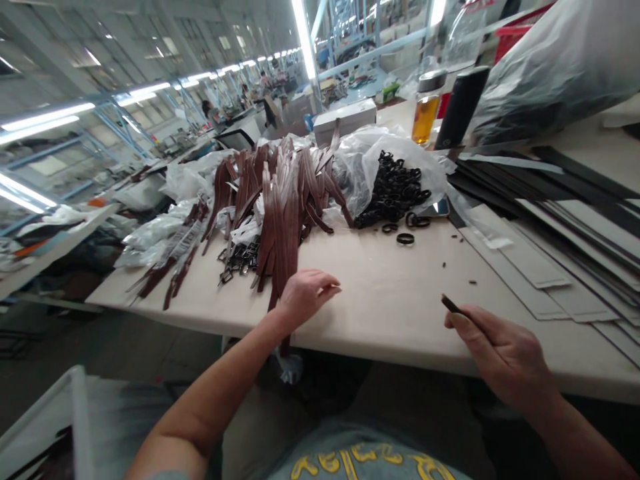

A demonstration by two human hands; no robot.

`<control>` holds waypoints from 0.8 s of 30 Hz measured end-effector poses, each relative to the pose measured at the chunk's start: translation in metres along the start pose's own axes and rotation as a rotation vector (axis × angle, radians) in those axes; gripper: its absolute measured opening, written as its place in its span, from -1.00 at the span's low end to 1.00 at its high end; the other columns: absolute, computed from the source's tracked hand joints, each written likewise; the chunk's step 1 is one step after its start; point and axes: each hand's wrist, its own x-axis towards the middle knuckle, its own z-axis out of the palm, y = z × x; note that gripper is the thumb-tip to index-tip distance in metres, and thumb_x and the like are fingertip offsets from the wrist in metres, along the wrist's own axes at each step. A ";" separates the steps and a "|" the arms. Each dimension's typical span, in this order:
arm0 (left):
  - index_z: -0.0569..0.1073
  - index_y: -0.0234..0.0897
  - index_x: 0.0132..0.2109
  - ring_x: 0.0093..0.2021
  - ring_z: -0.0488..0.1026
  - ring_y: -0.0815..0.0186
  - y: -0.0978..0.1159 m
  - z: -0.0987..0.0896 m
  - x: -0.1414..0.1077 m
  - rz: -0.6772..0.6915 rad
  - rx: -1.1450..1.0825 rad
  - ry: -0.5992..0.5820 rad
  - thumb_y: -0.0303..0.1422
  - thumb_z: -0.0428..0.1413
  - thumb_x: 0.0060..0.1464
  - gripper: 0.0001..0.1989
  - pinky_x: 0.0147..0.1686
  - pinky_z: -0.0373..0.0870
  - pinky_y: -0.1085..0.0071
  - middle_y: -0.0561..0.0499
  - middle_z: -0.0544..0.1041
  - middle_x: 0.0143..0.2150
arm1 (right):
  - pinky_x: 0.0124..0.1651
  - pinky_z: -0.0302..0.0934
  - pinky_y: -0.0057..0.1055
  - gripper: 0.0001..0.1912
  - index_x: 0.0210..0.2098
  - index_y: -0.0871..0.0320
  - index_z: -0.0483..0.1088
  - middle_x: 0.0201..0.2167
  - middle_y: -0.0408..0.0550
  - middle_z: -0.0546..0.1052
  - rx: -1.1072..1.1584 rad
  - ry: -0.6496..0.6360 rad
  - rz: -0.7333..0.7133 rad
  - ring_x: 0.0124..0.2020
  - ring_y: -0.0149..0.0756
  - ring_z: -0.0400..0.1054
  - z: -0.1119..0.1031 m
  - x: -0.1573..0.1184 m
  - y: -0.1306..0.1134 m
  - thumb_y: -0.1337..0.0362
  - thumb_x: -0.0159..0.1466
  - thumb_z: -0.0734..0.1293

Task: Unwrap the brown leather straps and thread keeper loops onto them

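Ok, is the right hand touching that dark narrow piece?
Touching: the head view shows the right hand gripping the dark narrow piece, with one end jutting out.

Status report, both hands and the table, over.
Left hand beside brown straps. Right hand gripping dark slim piece. Black loops piled farther back on table.

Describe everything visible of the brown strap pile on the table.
The brown straps are long, flat and narrow, dark reddish-brown with a leather-like look and some shine. They lie in a loose, overlapping heap on the pale table, many running toward the near edge; one reaches past it. Clear plastic lies around the heap, and black buckles sit beside its left part. The left hand overlaps the nearest straps in view; whether it touches them is unclear.
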 end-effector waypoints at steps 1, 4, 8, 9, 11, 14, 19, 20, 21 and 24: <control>0.57 -0.23 -0.28 -0.36 0.50 0.31 -0.007 -0.005 0.000 -0.066 -0.026 0.046 -0.23 0.15 0.17 -0.81 -0.22 0.35 0.39 0.01 0.60 -0.38 | -0.44 0.21 -0.35 -0.66 -0.41 0.03 0.41 -0.55 -0.12 0.50 -0.006 -0.004 -0.009 -0.53 -0.22 0.41 0.000 0.000 0.000 0.03 0.36 0.17; 0.54 -0.27 -0.46 -0.48 0.43 0.34 -0.026 -0.015 0.010 -0.168 -0.056 0.133 -0.15 0.09 0.20 -0.64 -0.40 0.27 0.45 0.03 0.51 -0.52 | -0.44 0.21 -0.36 -0.70 -0.39 0.04 0.41 -0.53 -0.13 0.52 -0.035 -0.001 -0.031 -0.51 -0.22 0.43 0.001 0.001 0.001 0.05 0.35 0.18; 0.61 -0.27 -0.18 -0.35 0.47 0.32 -0.048 -0.006 0.048 -0.120 0.097 0.108 -0.27 0.10 0.21 -0.78 -0.26 0.33 0.43 -0.04 0.55 -0.31 | -0.43 0.23 -0.36 -0.71 -0.38 0.05 0.42 -0.52 -0.12 0.53 -0.070 0.017 -0.045 -0.50 -0.22 0.44 0.002 0.000 0.002 0.07 0.34 0.19; 0.59 -0.28 -0.09 -0.30 0.48 0.31 -0.053 -0.001 0.059 -0.111 0.129 0.097 -0.33 0.12 0.18 -0.78 -0.20 0.35 0.42 -0.07 0.55 -0.24 | -0.42 0.24 -0.36 -0.71 -0.38 0.05 0.42 -0.52 -0.12 0.54 -0.075 0.022 -0.046 -0.50 -0.22 0.45 0.002 0.000 0.002 0.08 0.34 0.19; 0.54 -0.30 0.02 -0.19 0.48 0.28 -0.061 0.009 0.082 -0.107 0.154 0.096 -0.42 0.15 0.14 -0.71 -0.10 0.35 0.40 -0.11 0.54 -0.12 | -0.42 0.26 -0.37 -0.72 -0.38 0.06 0.42 -0.51 -0.12 0.55 -0.081 0.029 -0.054 -0.49 -0.22 0.46 0.002 0.000 0.002 0.10 0.34 0.20; 0.54 -0.27 0.03 -0.10 0.46 0.23 -0.069 0.019 0.109 -0.117 0.174 0.105 -0.48 0.12 0.13 -0.69 -0.03 0.34 0.36 -0.13 0.51 -0.06 | -0.44 0.26 -0.42 -0.74 -0.39 0.06 0.43 -0.51 -0.14 0.55 -0.086 0.039 -0.094 -0.49 -0.25 0.47 0.002 0.001 0.001 0.14 0.35 0.20; 0.59 -0.18 -0.10 -0.18 0.47 0.23 -0.077 0.022 0.129 -0.164 0.190 0.090 -0.45 0.08 0.16 -0.77 -0.12 0.36 0.34 -0.06 0.51 -0.16 | -0.44 0.27 -0.45 -0.77 -0.37 0.08 0.42 -0.50 -0.15 0.56 -0.089 0.064 -0.153 -0.49 -0.29 0.48 0.002 0.001 0.000 0.19 0.36 0.20; 0.60 -0.16 -0.12 -0.19 0.47 0.23 -0.077 0.022 0.130 -0.170 0.188 0.088 -0.44 0.08 0.16 -0.78 -0.13 0.35 0.35 -0.05 0.50 -0.17 | -0.44 0.26 -0.46 -0.77 -0.36 0.09 0.42 -0.51 -0.15 0.55 -0.089 0.065 -0.155 -0.50 -0.30 0.48 0.003 0.001 0.000 0.19 0.36 0.20; 0.60 -0.15 -0.14 -0.19 0.47 0.22 -0.078 0.022 0.130 -0.175 0.184 0.088 -0.43 0.08 0.16 -0.78 -0.15 0.35 0.35 -0.04 0.50 -0.19 | -0.45 0.26 -0.46 -0.77 -0.36 0.09 0.42 -0.51 -0.16 0.55 -0.089 0.064 -0.155 -0.51 -0.30 0.47 0.003 0.001 0.000 0.19 0.36 0.21; 0.60 -0.14 -0.19 -0.20 0.46 0.22 -0.077 0.021 0.129 -0.184 0.152 0.096 -0.42 0.09 0.15 -0.81 -0.17 0.34 0.35 -0.02 0.50 -0.20 | -0.46 0.25 -0.45 -0.77 -0.35 0.10 0.42 -0.53 -0.16 0.52 -0.089 0.052 -0.153 -0.53 -0.31 0.45 0.004 -0.001 0.001 0.18 0.36 0.21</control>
